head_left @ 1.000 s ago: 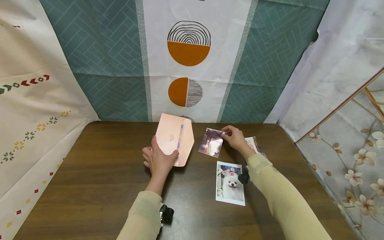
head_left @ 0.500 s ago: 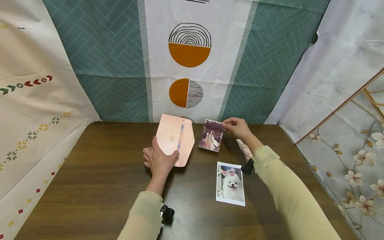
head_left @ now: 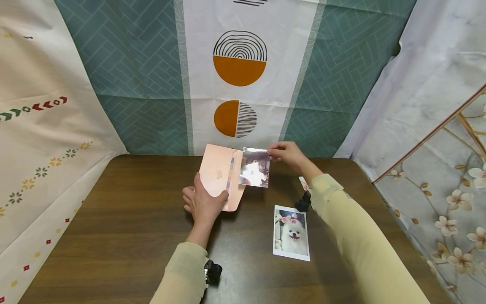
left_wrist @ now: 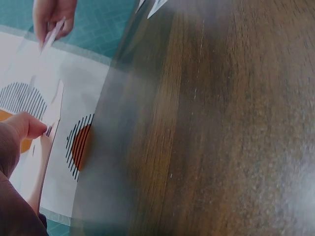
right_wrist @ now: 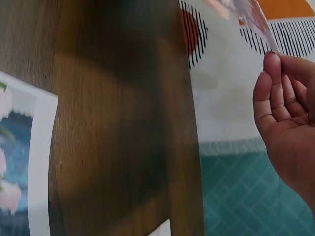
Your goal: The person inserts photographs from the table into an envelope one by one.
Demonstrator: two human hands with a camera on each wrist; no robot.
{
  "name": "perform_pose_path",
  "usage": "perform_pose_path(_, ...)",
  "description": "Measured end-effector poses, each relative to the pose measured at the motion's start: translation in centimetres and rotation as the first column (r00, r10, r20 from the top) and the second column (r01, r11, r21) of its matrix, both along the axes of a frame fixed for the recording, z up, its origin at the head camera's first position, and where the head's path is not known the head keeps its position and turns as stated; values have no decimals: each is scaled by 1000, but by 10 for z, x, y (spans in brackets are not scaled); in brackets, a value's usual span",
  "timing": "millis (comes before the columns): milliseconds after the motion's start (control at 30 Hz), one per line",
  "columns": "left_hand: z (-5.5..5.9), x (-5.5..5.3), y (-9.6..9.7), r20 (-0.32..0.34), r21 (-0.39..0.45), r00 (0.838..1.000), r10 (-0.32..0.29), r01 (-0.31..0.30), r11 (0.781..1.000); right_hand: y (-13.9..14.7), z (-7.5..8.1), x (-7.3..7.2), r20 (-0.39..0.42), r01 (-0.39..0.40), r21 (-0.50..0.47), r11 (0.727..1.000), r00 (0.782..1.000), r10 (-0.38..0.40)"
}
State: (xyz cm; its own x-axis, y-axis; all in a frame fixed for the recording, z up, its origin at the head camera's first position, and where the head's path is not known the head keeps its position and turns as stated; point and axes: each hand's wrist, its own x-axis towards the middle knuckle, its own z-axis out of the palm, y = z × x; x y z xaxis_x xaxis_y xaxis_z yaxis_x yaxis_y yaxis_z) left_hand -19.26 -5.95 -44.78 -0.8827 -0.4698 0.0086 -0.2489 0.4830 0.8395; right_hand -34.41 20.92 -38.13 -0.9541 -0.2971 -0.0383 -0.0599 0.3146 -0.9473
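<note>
My left hand (head_left: 203,203) grips a pink envelope (head_left: 212,158) by its lower part, thumb at the mouth. The envelope is held tilted, flap open toward the right, and a bluish strip of something inside shows along its mouth. My right hand (head_left: 290,155) pinches a glossy photo (head_left: 255,168) by its upper right edge. Glare washes out much of its picture. In the head view the photo overlaps the envelope's flap; whether they touch I cannot tell. The right wrist view shows thumb and fingertips (right_wrist: 271,60) pinching the photo's edge (right_wrist: 263,22).
A white-bordered photo of a white dog (head_left: 292,233) lies on the brown wooden table (head_left: 114,232). Another photo (head_left: 303,183) is mostly hidden behind the right forearm. A patterned cloth (head_left: 152,84) hangs along the table's back edge.
My right hand has carried the pinched photo left and upward, from beside the envelope to over its flap. The left hand and envelope have hardly moved.
</note>
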Motion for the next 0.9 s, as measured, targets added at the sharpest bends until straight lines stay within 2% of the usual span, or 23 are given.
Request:
perform_pose_path(233, -1, 1, 1, 2, -1, 1000, 8, -8, 1000, -25, -6, -5, 20, -51, 47, 998, 999, 50)
perform_pose_path(400, -1, 1, 2, -20, -1, 1000, 12, -12, 1000, -34, -9, -6, 19, -72, 80, 994, 997, 70)
perform_pose_path(900, 2, 4, 4, -73, 5, 997, 13, -13, 1000, -37, -9, -4, 26, -63, 168, 984, 998, 59)
